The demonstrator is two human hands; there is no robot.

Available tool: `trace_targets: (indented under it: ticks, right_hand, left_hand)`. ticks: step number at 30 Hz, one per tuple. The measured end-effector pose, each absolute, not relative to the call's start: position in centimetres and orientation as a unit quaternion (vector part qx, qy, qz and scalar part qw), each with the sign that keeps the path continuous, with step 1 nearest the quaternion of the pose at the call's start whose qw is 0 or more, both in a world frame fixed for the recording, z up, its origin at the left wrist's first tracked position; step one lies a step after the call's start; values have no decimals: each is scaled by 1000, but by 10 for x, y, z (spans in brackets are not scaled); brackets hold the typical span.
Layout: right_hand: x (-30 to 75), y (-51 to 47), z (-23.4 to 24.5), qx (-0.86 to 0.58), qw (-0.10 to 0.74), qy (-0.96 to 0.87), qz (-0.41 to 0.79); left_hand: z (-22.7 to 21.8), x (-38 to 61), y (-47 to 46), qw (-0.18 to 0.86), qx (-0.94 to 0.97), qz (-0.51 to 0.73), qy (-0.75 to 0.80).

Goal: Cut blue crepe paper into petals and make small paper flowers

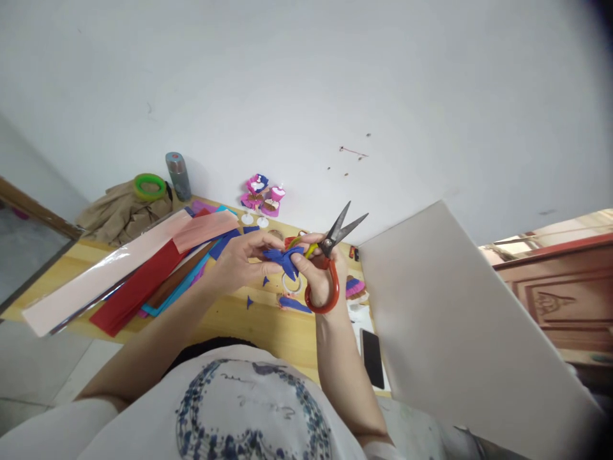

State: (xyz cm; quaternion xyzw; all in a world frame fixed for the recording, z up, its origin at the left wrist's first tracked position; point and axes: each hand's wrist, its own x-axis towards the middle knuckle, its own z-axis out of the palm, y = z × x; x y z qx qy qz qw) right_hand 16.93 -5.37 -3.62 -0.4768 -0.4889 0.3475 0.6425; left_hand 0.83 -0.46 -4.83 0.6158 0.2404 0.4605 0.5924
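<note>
Above the wooden table, my left hand (249, 257) pinches one side of a blue crepe paper piece (286, 260) with pointed, petal-like ends. My right hand (320, 275) has its thumb against the other side of that piece. Scissors (328, 245) also sit in my right hand, one orange-red handle loop around the base of the thumb. Their blades stand apart and point away, up and to the right. A yellow part shows beside the scissors' pivot, partly hidden by the fingers. Beneath the hands lie a white tape ring (292, 285), a blue paper strip (294, 305) and small blue scraps (249, 302).
Coloured crepe paper sheets (138, 281) spread over the table's left. Behind them are a green tape roll (149, 186) on brown cloth and a flask (178, 176). Paper flower decorations (261, 195) stand by the wall. A phone (372, 358) lies beside a white panel (460, 319) on the right.
</note>
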Motion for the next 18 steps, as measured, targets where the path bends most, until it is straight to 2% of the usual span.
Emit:
trace_targets:
  ticks: [12, 18]
  right_hand:
    - [168, -51, -38, -478, 620, -486, 389]
    - [167, -49, -38, -477, 616, -502, 375]
  left_hand:
    - [-46, 6, 2, 566, 626, 461, 273]
    - [-34, 7, 0, 518, 701, 374, 316]
